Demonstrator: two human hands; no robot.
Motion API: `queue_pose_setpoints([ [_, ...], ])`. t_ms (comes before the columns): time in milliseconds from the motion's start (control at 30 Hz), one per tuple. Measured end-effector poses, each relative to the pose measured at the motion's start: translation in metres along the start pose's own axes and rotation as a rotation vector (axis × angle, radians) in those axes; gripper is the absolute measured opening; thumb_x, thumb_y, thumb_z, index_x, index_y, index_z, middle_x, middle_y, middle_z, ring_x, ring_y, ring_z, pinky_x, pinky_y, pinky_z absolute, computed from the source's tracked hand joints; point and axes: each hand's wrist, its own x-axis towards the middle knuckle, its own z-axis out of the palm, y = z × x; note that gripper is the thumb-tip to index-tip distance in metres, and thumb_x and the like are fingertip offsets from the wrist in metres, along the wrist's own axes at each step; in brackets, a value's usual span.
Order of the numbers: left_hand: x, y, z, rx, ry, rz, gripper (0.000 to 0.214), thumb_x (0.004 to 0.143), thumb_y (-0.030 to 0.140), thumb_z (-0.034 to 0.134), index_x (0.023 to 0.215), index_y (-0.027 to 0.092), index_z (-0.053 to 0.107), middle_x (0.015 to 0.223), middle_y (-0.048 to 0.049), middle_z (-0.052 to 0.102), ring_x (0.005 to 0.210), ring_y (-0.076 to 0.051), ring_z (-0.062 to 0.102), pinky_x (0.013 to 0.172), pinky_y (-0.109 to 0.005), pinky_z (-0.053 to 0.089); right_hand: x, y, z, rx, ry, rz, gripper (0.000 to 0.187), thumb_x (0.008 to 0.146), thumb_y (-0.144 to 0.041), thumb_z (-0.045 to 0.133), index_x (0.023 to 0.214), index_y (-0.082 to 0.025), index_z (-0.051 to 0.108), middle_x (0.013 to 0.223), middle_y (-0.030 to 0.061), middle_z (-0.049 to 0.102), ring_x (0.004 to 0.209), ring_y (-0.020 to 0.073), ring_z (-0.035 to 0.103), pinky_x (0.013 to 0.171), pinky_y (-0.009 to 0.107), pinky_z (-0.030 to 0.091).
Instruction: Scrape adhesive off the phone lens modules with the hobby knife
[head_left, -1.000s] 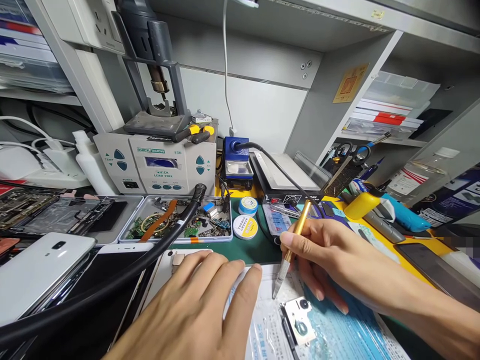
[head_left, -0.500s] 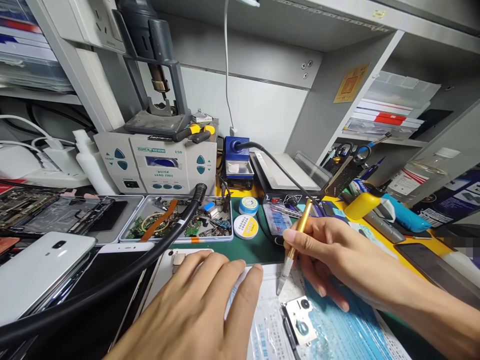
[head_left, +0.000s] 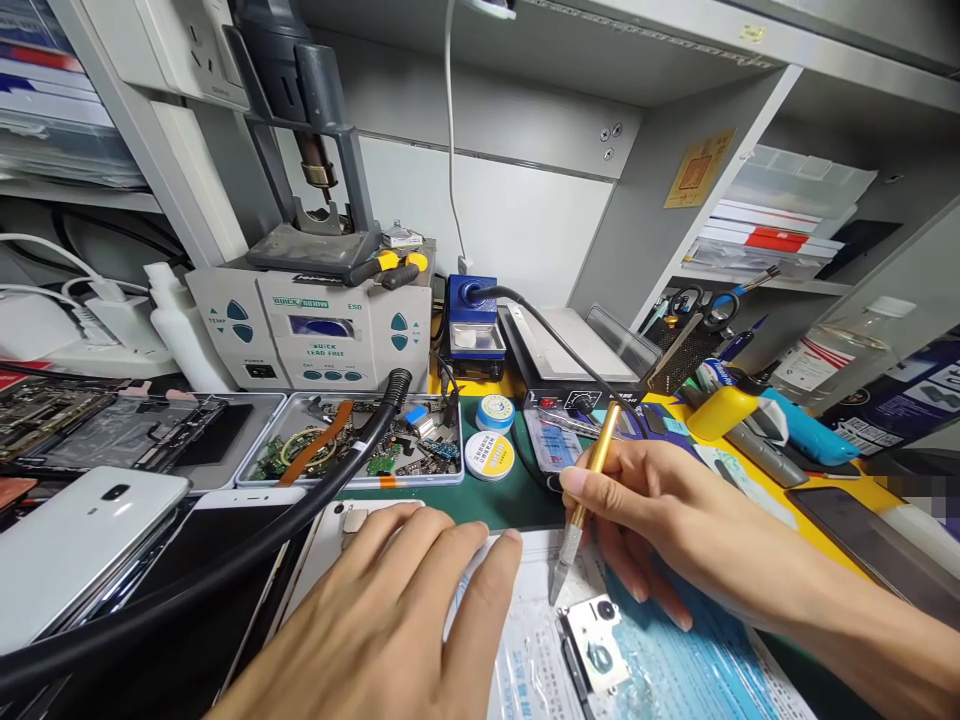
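My right hand grips a gold-handled craft knife like a pen, its blade tip pointing down at a clear plastic bag with blue print. A small metal phone part with a camera hole lies on that bag just below the tip. My left hand lies flat, fingers together, pressing on the bag's left end and over a white phone.
A hot-air station stands behind, its black hose crossing the desk to the lower left. A tray of circuit parts, two round tins, phone bodies at left, a heating plate and tools at right.
The knife tip has shifted slightly, staying just above the metal part. My left hand has stayed in place.
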Motion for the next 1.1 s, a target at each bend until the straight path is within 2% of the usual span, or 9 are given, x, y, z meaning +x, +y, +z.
queue_pose_setpoints([
  [67, 0.000, 0.000, -0.001, -0.002, 0.032, 0.006, 0.045, 0.105, 0.038, 0.021, 0.116, 0.022, 0.061, 0.090, -0.0045, 0.072, 0.093, -0.025, 0.071, 0.095, -0.040, 0.056, -0.001, 0.001, 0.000, 0.004, 0.003, -0.006, 0.053, 0.092, -0.056, 0.066, 0.059, -0.016, 0.056, 0.044, 0.0005, 0.059, 0.029, 0.0067, 0.045, 0.029, 0.015, 0.032],
  [133, 0.002, -0.001, -0.004, -0.014, -0.049, 0.000, 0.045, 0.105, 0.038, 0.021, 0.116, 0.020, 0.061, 0.092, -0.0055, 0.072, 0.096, -0.025, 0.070, 0.095, -0.039, 0.056, -0.001, 0.003, 0.000, 0.002, -0.004, -0.010, 0.052, 0.093, -0.056, 0.066, 0.061, -0.016, 0.057, 0.044, 0.0002, 0.059, 0.029, 0.0066, 0.045, 0.029, 0.015, 0.032],
  [233, 0.007, -0.002, -0.009, -0.035, -0.173, 0.000, 0.045, 0.104, 0.042, 0.023, 0.115, 0.020, 0.061, 0.091, -0.0050, 0.072, 0.094, -0.024, 0.071, 0.088, -0.037, 0.057, -0.001, 0.005, 0.000, -0.002, -0.015, -0.020, 0.050, 0.094, -0.055, 0.065, 0.064, -0.016, 0.058, 0.044, -0.0001, 0.060, 0.029, 0.0066, 0.045, 0.030, 0.014, 0.032],
  [367, 0.006, -0.003, -0.004, -0.048, -0.069, -0.001, 0.048, 0.104, 0.043, 0.018, 0.114, 0.022, 0.061, 0.087, -0.0041, 0.071, 0.087, -0.024, 0.070, 0.082, -0.038, 0.056, 0.000, 0.003, 0.000, 0.056, -0.002, -0.015, 0.048, 0.094, -0.054, 0.065, 0.065, -0.017, 0.058, 0.044, -0.0011, 0.058, 0.028, 0.0056, 0.041, 0.029, 0.014, 0.032],
  [533, 0.002, -0.002, -0.001, -0.061, -0.031, -0.035, 0.034, 0.100, 0.030, 0.031, 0.116, 0.026, 0.060, 0.088, -0.0015, 0.071, 0.082, -0.022, 0.070, 0.081, -0.036, 0.056, 0.000, 0.000, 0.001, 0.045, 0.012, -0.013, 0.050, 0.095, -0.052, 0.065, 0.062, -0.016, 0.057, 0.042, -0.0010, 0.056, 0.027, 0.0055, 0.042, 0.029, 0.014, 0.028],
  [700, 0.000, -0.003, -0.006, -0.004, -0.078, 0.005, 0.040, 0.095, 0.023, 0.034, 0.126, 0.023, 0.059, 0.090, -0.0026, 0.074, 0.081, -0.026, 0.071, 0.076, -0.041, 0.053, -0.001, 0.001, 0.001, 0.000, 0.007, -0.021, 0.049, 0.094, -0.052, 0.066, 0.061, -0.017, 0.057, 0.044, -0.0002, 0.059, 0.029, 0.0064, 0.043, 0.029, 0.015, 0.031],
  [867, 0.006, -0.001, -0.007, -0.019, -0.029, -0.013, 0.037, 0.097, 0.018, 0.028, 0.113, 0.023, 0.061, 0.079, -0.0010, 0.071, 0.078, -0.023, 0.071, 0.070, -0.036, 0.052, 0.001, 0.001, 0.001, 0.018, 0.007, -0.028, 0.053, 0.094, -0.052, 0.065, 0.057, -0.016, 0.057, 0.043, 0.0002, 0.058, 0.028, 0.0054, 0.043, 0.029, 0.014, 0.030],
  [1033, 0.014, -0.001, -0.013, -0.025, -0.162, -0.018, 0.035, 0.098, 0.022, 0.030, 0.113, 0.023, 0.062, 0.084, -0.0010, 0.072, 0.085, -0.022, 0.072, 0.079, -0.034, 0.057, 0.001, -0.001, 0.001, 0.050, 0.029, -0.019, 0.051, 0.095, -0.051, 0.065, 0.058, -0.016, 0.057, 0.043, -0.0006, 0.057, 0.027, 0.0051, 0.042, 0.027, 0.014, 0.028],
  [1100, 0.013, -0.002, -0.011, -0.043, -0.134, -0.024, 0.031, 0.098, 0.021, 0.033, 0.110, 0.023, 0.063, 0.083, -0.0001, 0.072, 0.082, -0.021, 0.071, 0.081, -0.034, 0.057, 0.000, -0.001, 0.001, 0.029, 0.027, -0.018, 0.053, 0.094, -0.050, 0.066, 0.056, -0.016, 0.055, 0.042, -0.0005, 0.056, 0.027, 0.0048, 0.043, 0.028, 0.013, 0.029],
])
